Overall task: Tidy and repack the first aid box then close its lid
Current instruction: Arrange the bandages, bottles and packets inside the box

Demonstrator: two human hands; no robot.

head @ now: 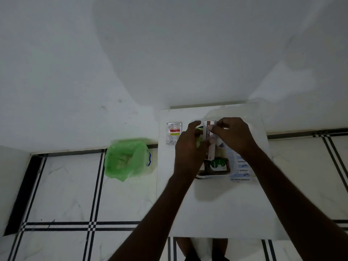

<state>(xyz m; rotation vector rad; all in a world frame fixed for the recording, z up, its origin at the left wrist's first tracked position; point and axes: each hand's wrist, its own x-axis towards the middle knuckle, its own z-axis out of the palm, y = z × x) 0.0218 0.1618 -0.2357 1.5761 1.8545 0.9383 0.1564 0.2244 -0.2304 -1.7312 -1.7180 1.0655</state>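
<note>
White wall and pale marble floor with black inlay lines surround a small white bench point(216, 204), and over its far half both hands work together above the first aid box point(212, 173). Left hand point(190, 146) and right hand point(233, 134) are both pinched closed on a slim white-and-brown carton point(207, 136), fingers curled round its upper end, as if closing or straightening its flap. Its side print reads roughly "POVIDONE-IOD…", the rest hidden by fingers.

Just below the hands, the box lies open with a dark brown bottle point(216, 165) inside, its green label reading "Dettol". Under the right wrist lies a stack of blue-and-white packets point(242, 171) marked "BANDAGE" and "ANTISEPTIC BANDAGE"; whether they sit inside the box or beside it I cannot tell. Left of the left hand, apart from the box, a white sachet point(174, 133) with a red band lies on the bench, its small print unreadable. Further left, on the floor, a bin with a green liner point(125, 159) holds some pale scraps.

My judgement: repacking is partway, with the carton and sachet not yet stowed and the lid not yet closed
</note>
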